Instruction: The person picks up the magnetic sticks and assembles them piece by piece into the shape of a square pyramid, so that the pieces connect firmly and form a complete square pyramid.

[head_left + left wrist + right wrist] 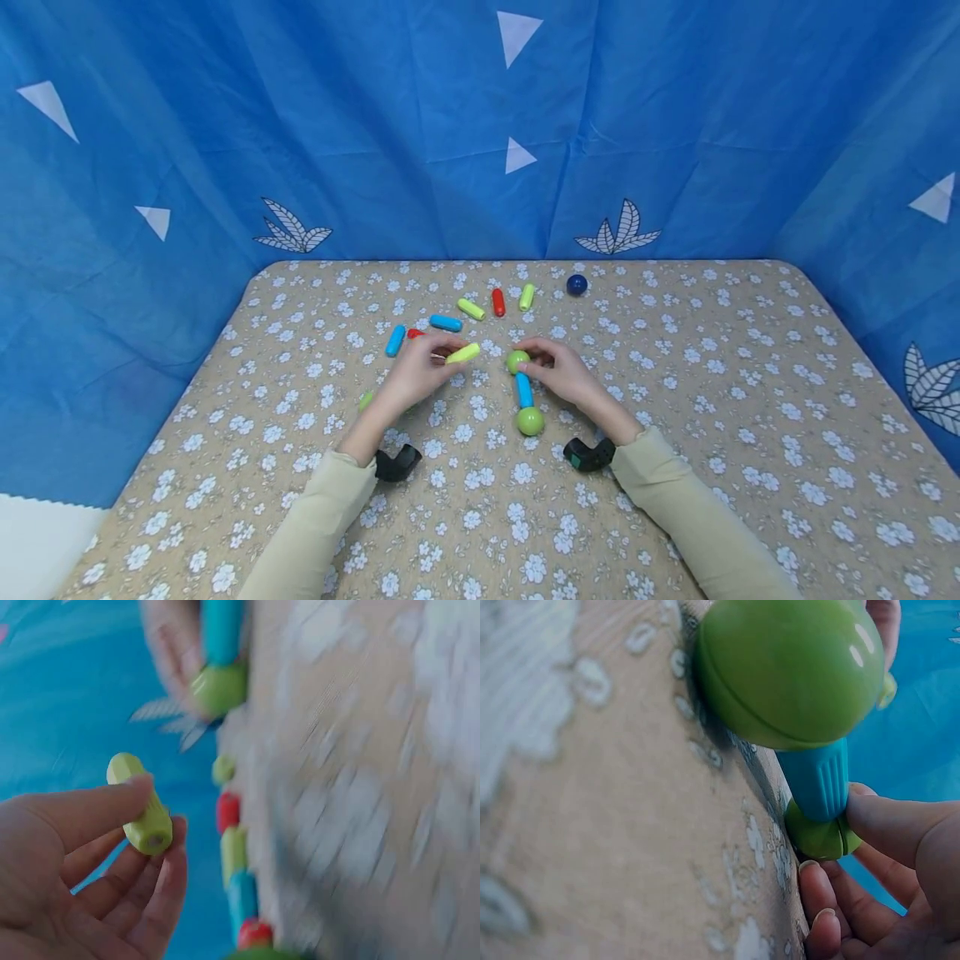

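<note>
My left hand [415, 372] pinches a yellow-green rod [463, 353] between thumb and fingers. In the left wrist view that rod [153, 831] has a ridged side and a hole in its end. My right hand [564, 372] grips the far green ball [516, 360] of a joined piece. A blue rod [524, 390] links it to a second green ball [530, 422], nearer to me. In the right wrist view, my thumb lies where the blue rod [819, 776] meets the far ball [814, 836]. The left rod and the joined piece are apart.
Beyond my hands lie blue rods [446, 322] [395, 341], yellow-green rods [471, 309] [527, 297] and a red rod [498, 302]. A red piece [416, 333] and a green piece [365, 401] are partly hidden by my left arm. A dark blue ball [577, 285] sits farther back.
</note>
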